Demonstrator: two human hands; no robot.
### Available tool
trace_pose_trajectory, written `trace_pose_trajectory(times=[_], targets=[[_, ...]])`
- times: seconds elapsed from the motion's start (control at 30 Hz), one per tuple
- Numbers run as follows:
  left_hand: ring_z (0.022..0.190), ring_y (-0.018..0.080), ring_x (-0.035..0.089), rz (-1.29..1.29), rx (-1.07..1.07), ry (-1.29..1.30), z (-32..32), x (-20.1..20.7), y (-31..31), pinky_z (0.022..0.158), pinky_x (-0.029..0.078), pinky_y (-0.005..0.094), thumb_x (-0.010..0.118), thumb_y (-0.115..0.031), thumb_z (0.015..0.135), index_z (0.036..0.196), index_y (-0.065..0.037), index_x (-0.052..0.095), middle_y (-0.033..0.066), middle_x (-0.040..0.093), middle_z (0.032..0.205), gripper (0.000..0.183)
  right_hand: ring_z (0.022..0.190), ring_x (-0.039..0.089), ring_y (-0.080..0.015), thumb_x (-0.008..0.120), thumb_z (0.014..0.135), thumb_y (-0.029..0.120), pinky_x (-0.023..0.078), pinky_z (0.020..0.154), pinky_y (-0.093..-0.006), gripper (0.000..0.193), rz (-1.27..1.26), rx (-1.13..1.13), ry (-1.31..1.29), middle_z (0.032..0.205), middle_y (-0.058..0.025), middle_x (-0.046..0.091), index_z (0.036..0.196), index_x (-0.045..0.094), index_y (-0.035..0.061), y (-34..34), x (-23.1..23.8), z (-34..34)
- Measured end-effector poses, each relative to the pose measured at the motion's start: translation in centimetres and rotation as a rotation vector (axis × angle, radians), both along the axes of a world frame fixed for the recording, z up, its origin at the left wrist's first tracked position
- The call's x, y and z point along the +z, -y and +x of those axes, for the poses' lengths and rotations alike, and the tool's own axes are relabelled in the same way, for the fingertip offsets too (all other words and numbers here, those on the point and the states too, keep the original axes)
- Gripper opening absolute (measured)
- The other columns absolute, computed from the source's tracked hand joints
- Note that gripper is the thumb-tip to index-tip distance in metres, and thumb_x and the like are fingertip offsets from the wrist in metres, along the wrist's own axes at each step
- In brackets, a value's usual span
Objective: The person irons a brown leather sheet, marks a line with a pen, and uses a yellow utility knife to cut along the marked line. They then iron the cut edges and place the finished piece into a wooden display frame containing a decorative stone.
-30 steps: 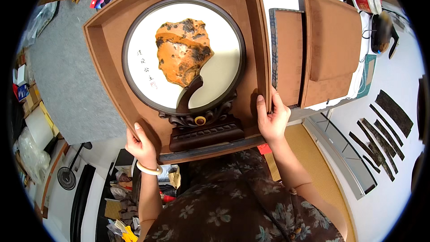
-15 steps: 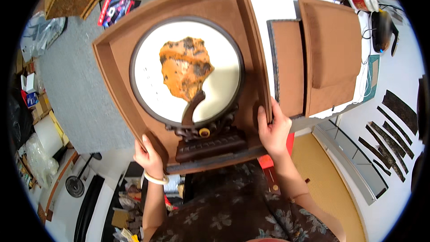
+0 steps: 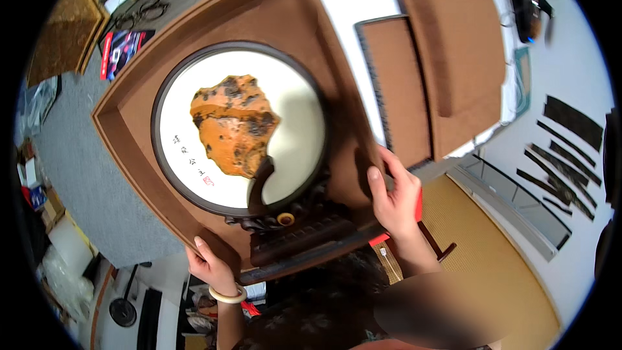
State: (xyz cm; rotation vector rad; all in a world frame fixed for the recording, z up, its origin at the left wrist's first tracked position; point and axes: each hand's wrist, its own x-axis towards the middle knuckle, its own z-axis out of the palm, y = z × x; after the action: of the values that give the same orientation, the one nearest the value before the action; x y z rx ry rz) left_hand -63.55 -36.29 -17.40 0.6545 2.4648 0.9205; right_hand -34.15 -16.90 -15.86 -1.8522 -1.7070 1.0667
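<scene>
A large brown open box [image 3: 285, 19] with raised walls is held between my two hands, turned at an angle. Inside it rests a round dark-rimmed white plaque [image 3: 291, 91] bearing an orange-and-black stone piece [image 3: 236, 129]. A dark carved stand [image 3: 304, 233] supports the plaque near the box's near edge. My left hand [image 3: 210, 266], a pale bangle on its wrist, grips the near left side wall, thumb over the rim. My right hand [image 3: 395, 194] grips the right wall lower down, thumb inside and fingers outside. The box's underside is hidden.
To the right lie brown padded panels [image 3: 463, 58] on a white-covered surface. A grey tabletop [image 3: 84, 175] extends at left, with eyeglasses [image 3: 144, 10] and a small printed packet [image 3: 123, 50] beyond the box. A red stool or chair part [image 3: 416, 207] is near my right arm.
The box with the plaque and stand has shifted left and slightly nearer in the view and tilts more. Both hands keep their hold. The background has shifted too.
</scene>
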Motion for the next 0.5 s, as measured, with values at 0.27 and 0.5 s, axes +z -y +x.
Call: trace_pose_trajectory(times=[0.27, 0.5], targets=[[0.072, 0.0133, 0.054, 0.035, -0.074, -0.06, 0.4, 0.7, -0.9, 0.068, 0.049, 0.0339, 0.055, -0.024, 0.107, 0.101, 0.006, 0.064, 0.0142, 0.068, 0.08, 0.031, 0.144, 0.034, -0.0419, 0.069, 0.085, 0.01, 0.028, 0.119, -0.055, 0.061, 0.549, -0.167, 0.64, 0.153, -0.0235, 0.038, 0.142, 0.048, 0.0027, -5.9, -3.0, 10.1], [0.08, 0.0449, 0.069, -0.098, -0.027, -0.181, 1.3, 2.1, -0.5, 0.069, 0.053, 0.0467, 0.055, -0.034, 0.104, 0.103, 0.003, 0.068, 0.0278, 0.07, 0.086, 0.039, 0.143, 0.036, -0.0377, 0.066, 0.083, 0.016, 0.022, 0.121, -0.0598, 0.029, 0.627, 0.241, 0.897, 0.153, -0.0165, 0.043, 0.112, 0.064, 0.0135, -9.8, -9.4, 14.5]])
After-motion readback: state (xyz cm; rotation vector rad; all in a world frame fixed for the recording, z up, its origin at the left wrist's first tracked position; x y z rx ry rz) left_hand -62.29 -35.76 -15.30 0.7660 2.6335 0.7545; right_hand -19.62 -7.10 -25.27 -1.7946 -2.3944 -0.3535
